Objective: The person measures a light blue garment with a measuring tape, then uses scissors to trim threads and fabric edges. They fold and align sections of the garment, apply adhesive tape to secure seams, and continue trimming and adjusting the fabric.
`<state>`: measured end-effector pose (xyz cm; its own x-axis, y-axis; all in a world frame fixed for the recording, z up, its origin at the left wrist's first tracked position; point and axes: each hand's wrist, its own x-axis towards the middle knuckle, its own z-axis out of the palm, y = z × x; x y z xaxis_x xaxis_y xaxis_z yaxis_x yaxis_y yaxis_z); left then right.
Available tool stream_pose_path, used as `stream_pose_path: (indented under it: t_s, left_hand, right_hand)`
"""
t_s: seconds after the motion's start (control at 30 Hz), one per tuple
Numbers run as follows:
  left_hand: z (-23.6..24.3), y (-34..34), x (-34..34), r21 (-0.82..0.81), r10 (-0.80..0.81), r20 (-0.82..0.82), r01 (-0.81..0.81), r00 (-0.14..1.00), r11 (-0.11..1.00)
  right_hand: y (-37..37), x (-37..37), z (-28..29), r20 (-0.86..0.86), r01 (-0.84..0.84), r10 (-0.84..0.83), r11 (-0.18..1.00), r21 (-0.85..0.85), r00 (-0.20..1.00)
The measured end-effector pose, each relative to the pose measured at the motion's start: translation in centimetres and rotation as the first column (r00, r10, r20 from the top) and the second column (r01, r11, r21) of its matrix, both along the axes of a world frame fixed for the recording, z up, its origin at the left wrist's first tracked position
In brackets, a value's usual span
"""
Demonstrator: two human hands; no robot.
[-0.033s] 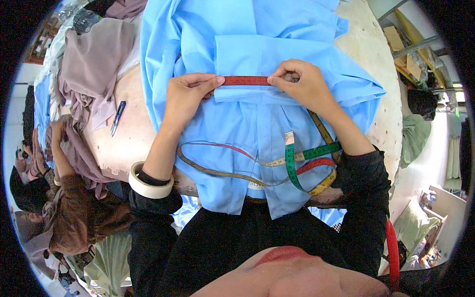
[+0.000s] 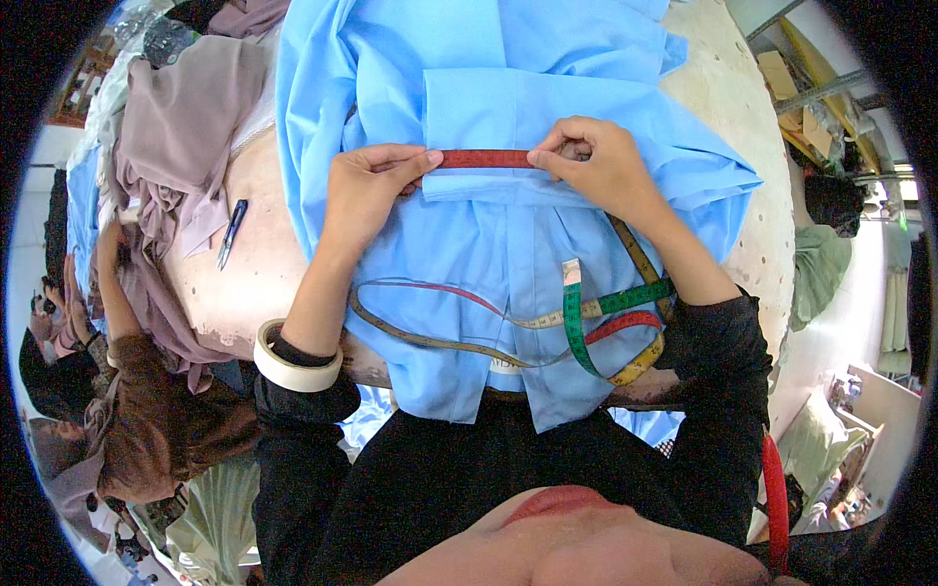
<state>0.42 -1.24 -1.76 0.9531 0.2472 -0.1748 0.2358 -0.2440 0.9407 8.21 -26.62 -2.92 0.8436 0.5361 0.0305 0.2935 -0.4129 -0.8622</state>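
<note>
A red stretch of tape measure [image 2: 487,159] lies straight across a folded band of light blue cloth garment [image 2: 576,103]. My left hand [image 2: 366,190] pinches the tape measure at the left end of that stretch, between thumb and fingers. At the other end, my right hand [image 2: 596,166] is closed on it in the same way. The rest of the tape measure loops in green, yellow and red over the lower part of the garment, below my hands. Around my left forearm sits a cream roll of tape [image 2: 298,375].
A blue pen [image 2: 232,234] lies on the worn pale table [image 2: 264,210], left of the garment. Mauve cloth [image 2: 191,107] is heaped farther left. Beyond it a co-worker in a brown sleeve [image 2: 166,420] reaches over the table. Shelving [image 2: 821,93] stands at the far right.
The co-worker's arm at the left has shifted slightly. My hands, the tape measure and the garment show no visible movement.
</note>
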Motion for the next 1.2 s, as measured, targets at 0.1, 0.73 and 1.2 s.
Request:
stream_pose_path:
  t_s: [0.1,0.73,1.2]
  left_hand:
    - [-0.2,0.2,0.0,-0.013,-0.007,0.002,0.007,1.000,1.000]
    - [-0.6,1.2,0.4,0.099,-0.149,0.094,0.139,0.984,0.985]
    - [-0.9,1.2,0.5,0.164,-0.178,0.119,0.158,0.977,0.974]
  right_hand:
    - [0.0,0.1,-0.4,-0.082,0.027,-0.024,0.999,0.036,0.996]
    - [0.1,0.6,-0.6,0.089,0.030,-0.029,1.000,-0.003,0.996]
    - [-0.7,-0.4,3.2,0.010,-0.121,0.121,0.986,0.115,0.993]
